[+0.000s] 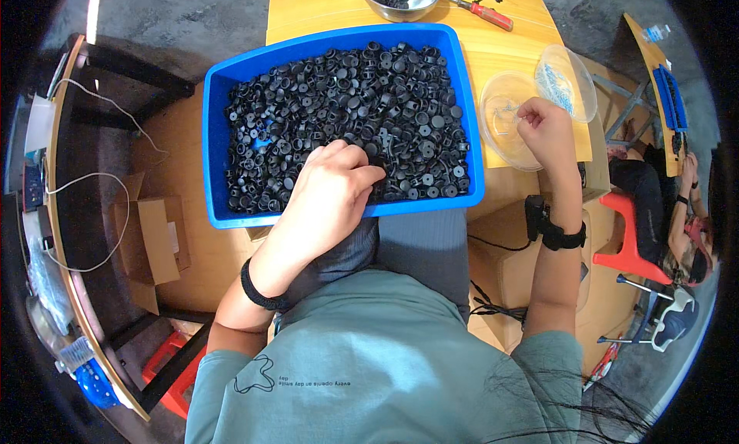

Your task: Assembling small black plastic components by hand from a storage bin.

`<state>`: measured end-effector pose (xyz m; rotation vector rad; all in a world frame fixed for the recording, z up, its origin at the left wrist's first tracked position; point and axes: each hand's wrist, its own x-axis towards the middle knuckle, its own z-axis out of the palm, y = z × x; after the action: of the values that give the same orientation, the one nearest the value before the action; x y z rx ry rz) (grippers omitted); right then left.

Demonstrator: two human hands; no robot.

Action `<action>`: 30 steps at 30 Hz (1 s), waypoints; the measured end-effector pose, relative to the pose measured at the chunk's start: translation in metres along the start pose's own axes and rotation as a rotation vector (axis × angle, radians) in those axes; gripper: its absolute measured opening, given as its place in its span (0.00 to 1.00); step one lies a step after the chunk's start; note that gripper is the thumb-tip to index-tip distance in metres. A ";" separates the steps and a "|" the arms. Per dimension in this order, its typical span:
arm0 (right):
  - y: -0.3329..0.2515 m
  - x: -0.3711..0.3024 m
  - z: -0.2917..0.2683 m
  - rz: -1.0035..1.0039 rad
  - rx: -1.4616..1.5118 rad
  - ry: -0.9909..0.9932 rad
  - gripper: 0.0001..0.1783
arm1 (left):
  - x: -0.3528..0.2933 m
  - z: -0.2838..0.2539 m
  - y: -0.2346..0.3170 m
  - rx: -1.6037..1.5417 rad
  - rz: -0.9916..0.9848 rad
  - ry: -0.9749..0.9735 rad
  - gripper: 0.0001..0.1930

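Observation:
My left hand [335, 186] is over the near side of a blue plastic bin [339, 37], its fingers curled down against the heap of small round black plastic caps [339, 90]. Whatever those fingertips hold is hidden among the black parts. On the right, my right hand [548, 128] is closed in a pinch above a shallow round clear dish [512, 155]. A few thin, wire-like pieces [504, 114] lie in that dish by the fingertips. Anything in the pinch is too small to make out. A second clear round piece [585, 82] with thin bluish pieces overlaps the dish.
Beyond the bin, a metal bowl [412, 14] of black parts and a red-handled screwdriver [491, 16] sit on the yellow wooden table [308, 9]. An open cardboard box [154, 236] stands at left. At far right another person sits near a red stool [627, 240].

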<state>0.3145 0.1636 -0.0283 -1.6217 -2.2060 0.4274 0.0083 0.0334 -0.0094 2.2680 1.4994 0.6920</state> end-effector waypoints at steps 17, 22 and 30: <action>-0.176 -0.071 0.031 -0.245 1.191 -0.002 0.06 | -0.027 -0.004 0.001 -1.917 -0.336 0.045 0.11; -0.185 -0.075 0.038 -0.261 1.117 0.072 0.06 | -0.033 -0.009 0.003 -1.997 -0.381 0.061 0.11; -0.189 -0.079 0.042 -0.246 1.050 0.138 0.05 | -0.039 -0.006 -0.001 -2.042 -0.375 0.043 0.11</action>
<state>0.1572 0.0316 0.0102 -0.7656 -1.5599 1.1088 -0.0083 -0.0018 -0.0134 0.3805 0.4064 1.2016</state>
